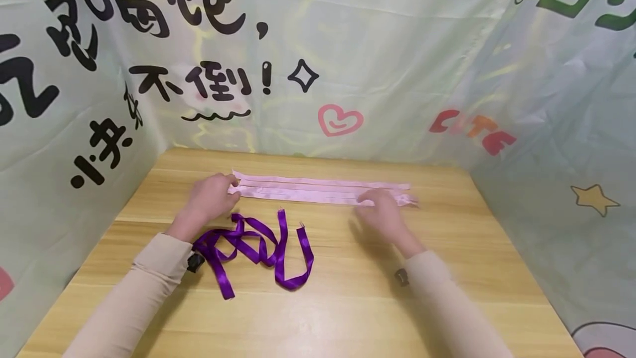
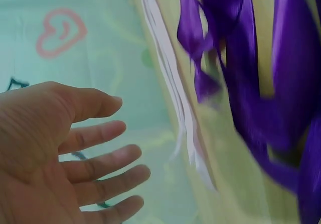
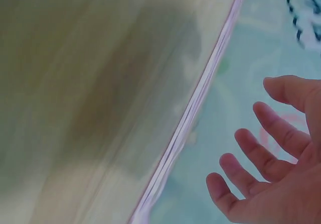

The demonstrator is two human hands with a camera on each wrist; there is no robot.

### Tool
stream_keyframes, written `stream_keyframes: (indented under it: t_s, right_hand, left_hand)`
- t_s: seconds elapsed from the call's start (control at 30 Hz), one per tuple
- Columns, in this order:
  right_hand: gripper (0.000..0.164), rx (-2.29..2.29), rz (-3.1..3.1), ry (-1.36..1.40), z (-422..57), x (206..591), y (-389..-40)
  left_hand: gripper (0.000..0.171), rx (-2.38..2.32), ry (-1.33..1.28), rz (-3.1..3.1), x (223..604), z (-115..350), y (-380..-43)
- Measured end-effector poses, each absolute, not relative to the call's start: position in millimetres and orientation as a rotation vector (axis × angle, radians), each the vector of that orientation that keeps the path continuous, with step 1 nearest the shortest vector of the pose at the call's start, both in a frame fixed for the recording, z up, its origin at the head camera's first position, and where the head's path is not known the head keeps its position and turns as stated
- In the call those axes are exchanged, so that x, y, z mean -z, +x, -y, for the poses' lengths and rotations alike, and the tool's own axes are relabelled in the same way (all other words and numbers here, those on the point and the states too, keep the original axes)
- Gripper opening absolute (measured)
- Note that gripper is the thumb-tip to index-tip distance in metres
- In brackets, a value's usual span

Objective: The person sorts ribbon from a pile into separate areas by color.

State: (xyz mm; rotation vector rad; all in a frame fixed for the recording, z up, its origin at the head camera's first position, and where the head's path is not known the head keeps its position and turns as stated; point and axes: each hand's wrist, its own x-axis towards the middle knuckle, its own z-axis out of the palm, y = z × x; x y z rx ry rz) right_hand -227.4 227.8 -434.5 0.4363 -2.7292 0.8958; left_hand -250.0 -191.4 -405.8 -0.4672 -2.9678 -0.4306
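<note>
Light pink ribbons (image 1: 303,190) lie flat side by side across the back of the table. My left hand (image 1: 210,200) is at their left end; whether the fingertips touch them is unclear. In the left wrist view the fingers of that hand (image 2: 80,158) are spread, with nothing between them. Over the ribbons' right part is my right hand (image 1: 382,214), slightly blurred. Its fingers are loosely spread and hold nothing in the right wrist view, beside the ribbon strips (image 3: 188,116). A tangled purple ribbon (image 1: 293,282) lies in front of the pink ones, close to my left forearm.
The wooden table (image 1: 318,319) is bordered at the back and sides by a printed fabric backdrop (image 1: 387,65). A small black device (image 1: 195,262) sits at the left cuff, and a dark piece (image 1: 401,277) shows by the right cuff.
</note>
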Motion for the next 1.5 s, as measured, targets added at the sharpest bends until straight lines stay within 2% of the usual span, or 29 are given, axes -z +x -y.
stream_keyframes:
  t_s: [0.33,0.57,0.7,0.87,1.17,1.5]
  right_hand:
    - [0.022,-0.777,2.805,0.856,-165.9,429.6,-192.7]
    - [0.035,-0.658,2.777,1.174,-145.2,427.2,-175.3]
    - [0.037,-0.561,2.757,1.288,-137.7,426.3,-166.7]
    - [0.036,-0.484,2.772,1.355,-130.5,427.9,-156.5]
    - [0.033,-0.412,2.742,1.448,-122.6,434.5,-146.5]
    - [0.024,-0.393,2.789,1.471,-118.8,440.7,-144.2]
  left_hand:
    - [0.021,0.497,-0.761,2.904,410.8,148.8,-224.1]
    - [0.018,0.507,-0.948,2.945,410.0,128.4,-201.4]
    - [0.014,0.567,-1.074,2.908,411.1,119.1,-190.1]
    - [0.011,0.664,-1.265,2.873,410.2,112.1,-177.3]
    - [0.015,0.75,-1.425,2.992,409.3,111.7,-167.1]
    - [0.019,0.758,-1.437,3.077,419.7,111.6,-162.1]
